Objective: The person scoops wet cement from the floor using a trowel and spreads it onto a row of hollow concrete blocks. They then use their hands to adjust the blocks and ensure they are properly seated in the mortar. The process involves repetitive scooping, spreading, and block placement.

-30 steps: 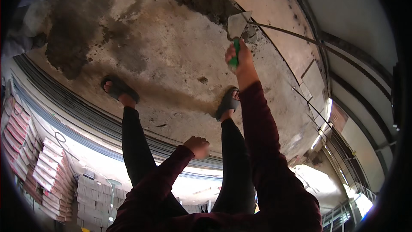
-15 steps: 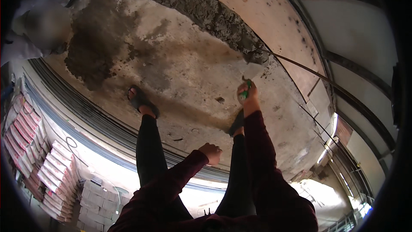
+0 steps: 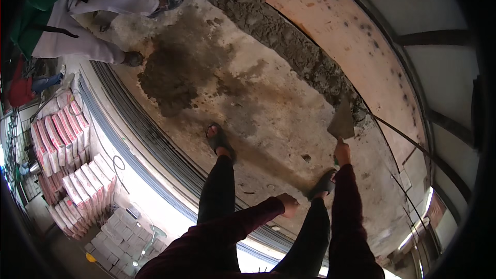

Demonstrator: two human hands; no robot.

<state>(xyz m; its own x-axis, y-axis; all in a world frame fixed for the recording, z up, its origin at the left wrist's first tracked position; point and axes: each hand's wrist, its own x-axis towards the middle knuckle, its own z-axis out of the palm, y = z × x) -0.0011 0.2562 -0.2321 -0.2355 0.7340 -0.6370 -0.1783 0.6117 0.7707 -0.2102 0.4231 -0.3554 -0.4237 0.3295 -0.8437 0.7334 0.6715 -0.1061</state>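
In my right hand (image 3: 341,154) is the handle of a pointed trowel (image 3: 342,120); a bit of green shows at the grip. The trowel's blade points away from me, its tip over the near end of a strip of wet grey mortar (image 3: 305,54). Whether the tip touches the mortar I cannot tell. My left hand (image 3: 288,205) hangs above the floor near my knees, fingers curled in, with nothing visible in it. Both my feet stand on the stained concrete floor (image 3: 268,150) in dark sandals.
A thin rod (image 3: 413,147) slants from the mortar's end toward the right. Long bars (image 3: 150,119) lie along the floor's left edge. Stacked bags (image 3: 62,137) and grey blocks (image 3: 116,240) stand lower left. A person in light trousers (image 3: 85,46) stands far left.
The view has swung, so the scene sits farther right. My right hand has turned the trowel, and its blade now shows broad beside the mortar. The left hand stays curled.
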